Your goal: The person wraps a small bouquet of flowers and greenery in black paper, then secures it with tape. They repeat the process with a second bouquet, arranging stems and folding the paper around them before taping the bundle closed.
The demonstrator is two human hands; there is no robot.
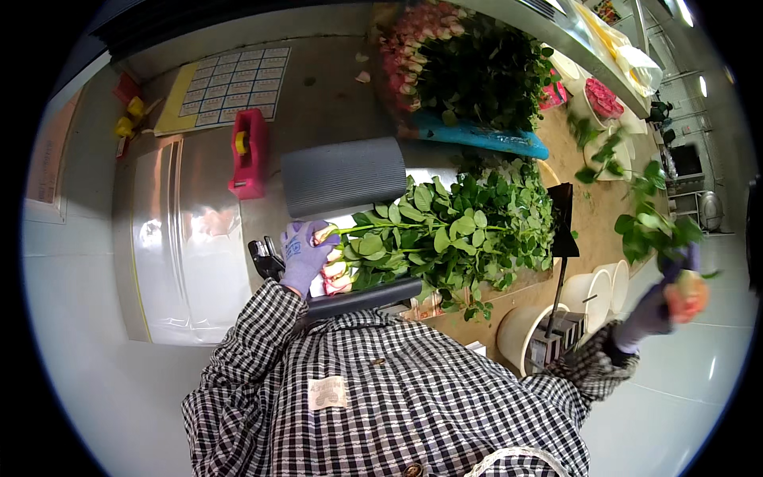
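My left hand point(303, 253), in a purple glove, is at the bloom end of a row of pink-edged white roses point(338, 275). Its fingers close around the head of the uppermost rose point(324, 234). The leafy stems point(453, 232) of these roses lie to the right, between a ribbed dark grey padded block point(344, 177) and a dark padded bar point(363, 297). Far out to the right, my right hand point(647, 319), also gloved, grips a peach-pink rose point(686, 298); motion blurs both. Leaves of that rose's stem point(647, 208) stretch up and away from the hand.
A pink tape dispenser point(249, 155) stands left of the block, near clear plastic sleeves point(191, 256) and a label sheet point(235, 83). A black stapler point(266, 257) sits beside my left hand. Piled roses point(477, 65) lie behind a blue bar point(483, 136). White buckets point(524, 334) stand right.
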